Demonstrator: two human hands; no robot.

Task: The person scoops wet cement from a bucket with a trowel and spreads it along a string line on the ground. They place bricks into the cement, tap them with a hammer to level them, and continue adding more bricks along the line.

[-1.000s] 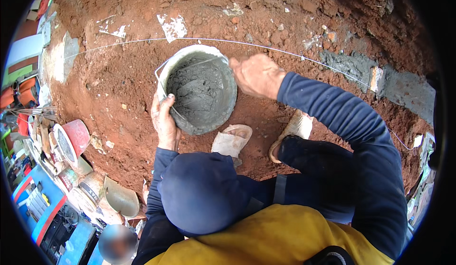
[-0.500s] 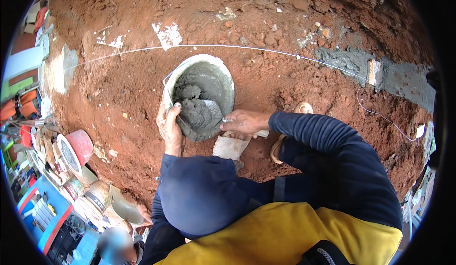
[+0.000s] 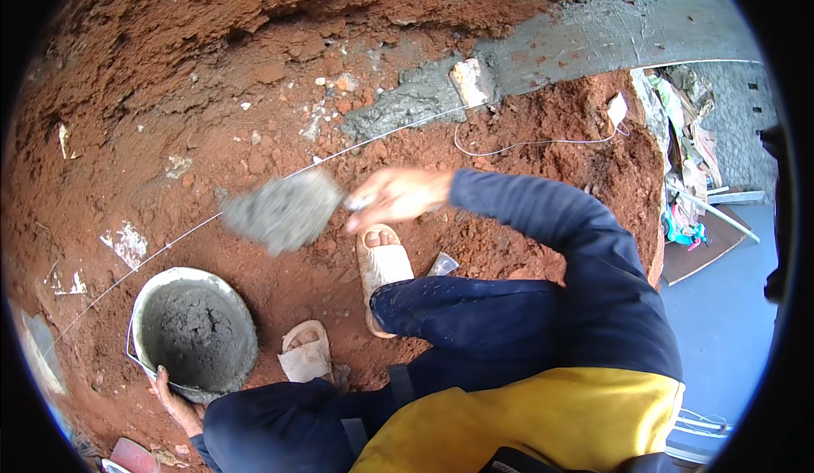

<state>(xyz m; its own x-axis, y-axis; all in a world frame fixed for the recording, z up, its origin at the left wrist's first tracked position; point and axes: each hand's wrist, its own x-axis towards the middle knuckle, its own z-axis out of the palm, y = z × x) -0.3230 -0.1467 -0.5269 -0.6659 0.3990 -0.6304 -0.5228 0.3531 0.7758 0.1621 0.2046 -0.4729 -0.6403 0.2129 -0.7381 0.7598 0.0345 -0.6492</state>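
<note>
Out of the bucket (image 3: 227, 297) had come the mortar-laden trowel (image 3: 286, 208), whose blade was down inside it half a second earlier. Because the view had swung as well, the bucket's shift to eight o'clock in the picture may have been partly the head turning. Closed around the trowel's handle, the right hand (image 3: 394, 197) held the blurred load at nine o'clock of centre. The left hand (image 3: 178, 407) touched the bucket at its seven o'clock side; with most fingers hidden, I could not tell whether it gripped.

Several things could have gone wrong. A jerky swing or tilted wrist might have shed wet mortar onto the sandalled right foot (image 3: 381, 261), just beside the blade at four o'clock. The blade's outer end overlapped the white string (image 3: 339, 147) in view; had their heights matched, it could have snagged the line. At one o'clock, a careless knock might have shifted the pale block (image 3: 468, 81). Uneven soil or a leftward pull could have tipped the bucket.
</note>
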